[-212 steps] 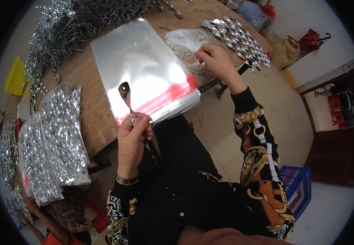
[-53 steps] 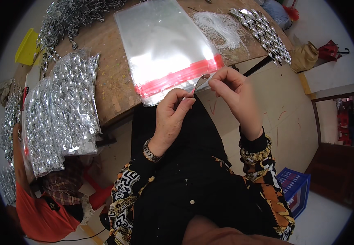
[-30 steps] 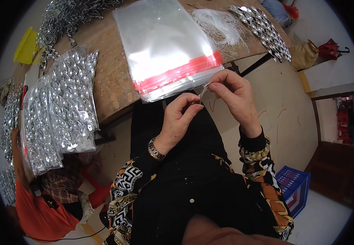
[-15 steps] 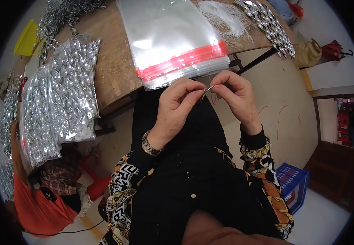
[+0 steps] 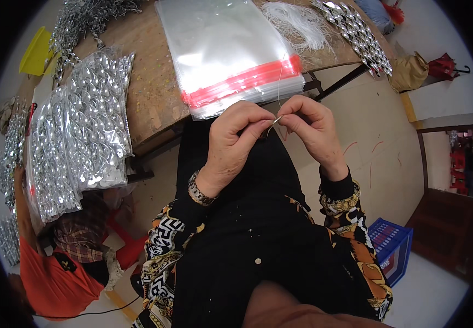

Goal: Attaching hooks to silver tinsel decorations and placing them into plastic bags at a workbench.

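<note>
In front of my lap, both hands meet with their fingertips almost touching. My left hand pinches a thin pale thread between thumb and forefinger. Opposite it, my right hand pinches the same thread, which runs up over the stack of clear plastic bags with red bands at the near end. A short thread end hangs under the fingertips. Whether a small knot sits between them is too fine to tell.
On the wooden table, bagged silver twisted ornaments lie left. A bundle of white threads and more silver ornaments lie far right. A person in orange is at lower left. A blue crate stands right.
Both hands have shifted very slightly to the left, still pinching the thread. The rest of the scene looks the same.
</note>
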Demonstrator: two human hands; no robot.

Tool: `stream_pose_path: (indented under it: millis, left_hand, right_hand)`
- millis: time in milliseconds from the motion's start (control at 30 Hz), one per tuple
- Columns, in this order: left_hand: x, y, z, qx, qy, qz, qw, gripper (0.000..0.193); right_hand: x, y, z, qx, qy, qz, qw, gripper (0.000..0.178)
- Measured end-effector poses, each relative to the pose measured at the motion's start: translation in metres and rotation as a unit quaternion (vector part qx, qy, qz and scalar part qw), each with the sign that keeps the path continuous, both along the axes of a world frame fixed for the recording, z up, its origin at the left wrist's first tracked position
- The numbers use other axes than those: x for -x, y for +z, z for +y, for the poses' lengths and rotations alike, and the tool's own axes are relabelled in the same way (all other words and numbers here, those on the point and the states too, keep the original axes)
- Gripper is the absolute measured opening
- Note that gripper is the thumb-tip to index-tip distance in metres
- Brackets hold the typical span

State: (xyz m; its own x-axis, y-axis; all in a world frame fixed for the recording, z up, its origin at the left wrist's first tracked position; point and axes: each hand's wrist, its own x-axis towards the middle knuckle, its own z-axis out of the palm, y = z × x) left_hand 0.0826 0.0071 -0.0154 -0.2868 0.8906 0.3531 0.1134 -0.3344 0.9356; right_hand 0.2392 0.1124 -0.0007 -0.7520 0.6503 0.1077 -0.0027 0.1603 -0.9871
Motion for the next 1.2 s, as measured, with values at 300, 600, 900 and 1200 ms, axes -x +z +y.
stream_pose_path:
  millis: [300, 600, 900, 1200]
  left_hand:
    - [0.001, 0.001, 0.005, -0.040, 0.027, 0.063, 0.997, 0.005]
    - [0.011, 0.006, 0.005, -0.009, 0.053, 0.001, 0.999, 0.005]
    - [0.035, 0.011, 0.003, -0.035, 0.134, 0.003, 0.990, 0.004]
    - [0.042, 0.014, -0.002, -0.044, 0.137, -0.057, 0.988, 0.005]
  right_hand:
    - [0.001, 0.000, -0.001, 0.010, 0.006, 0.007, 1.000, 0.003]
    - [0.005, -0.003, 0.000, 0.040, -0.001, 0.008, 0.999, 0.012]
    - [-0.008, 0.015, 0.007, 0.040, 0.008, -0.043, 0.998, 0.018]
    - [-0.024, 0.038, 0.009, 0.137, 0.141, 0.003, 0.980, 0.016]
